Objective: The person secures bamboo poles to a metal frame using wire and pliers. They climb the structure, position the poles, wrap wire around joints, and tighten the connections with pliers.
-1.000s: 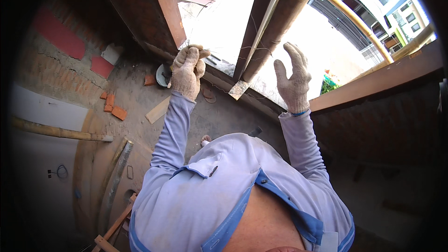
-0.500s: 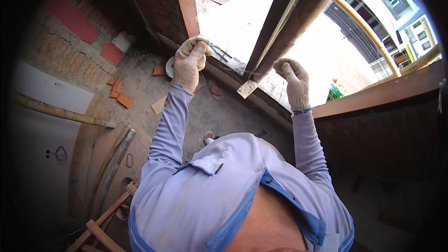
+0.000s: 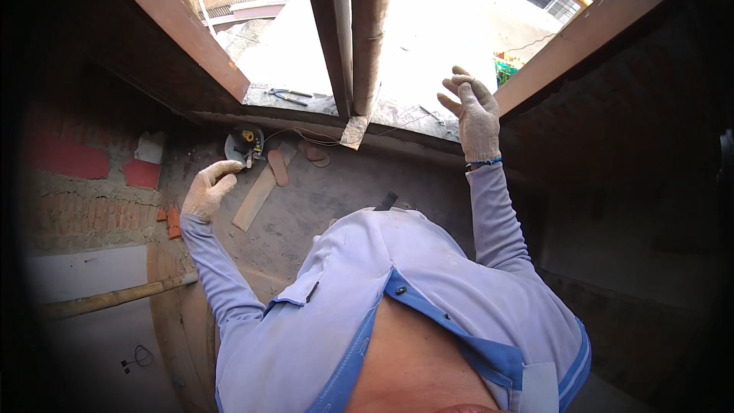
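Note:
Both my hands wear pale knitted work gloves. My left hand [image 3: 205, 191] is low on the left, thumb and fingers apart, with nothing visible in it. Past its fingertips, a round angle-grinder-like tool [image 3: 243, 145] with yellow parts lies on the floor. My right hand [image 3: 477, 115] is raised in front of the window opening, some fingers spread. Its thumb and a finger seem to pinch a thin wire, faint against the bright light. The wire [image 3: 310, 138] passes the lower end of the round wooden or bamboo pole [image 3: 370, 38], which stands beside a dark upright post [image 3: 329, 30].
Pliers [image 3: 289, 97] with blue handles lie on the sill [image 3: 310, 111]. Sandals [image 3: 278, 168], a board [image 3: 258, 197] and brick pieces [image 3: 173, 222] are on the floor. A bamboo pole [image 3: 115, 298] extends from the left. Wooden frame members [image 3: 180, 23] border the opening.
My left hand has let go of the wire and dropped left and down, its fingers opening. My right hand stays raised, some fingers now spread. The view has turned, showing the pole more upright.

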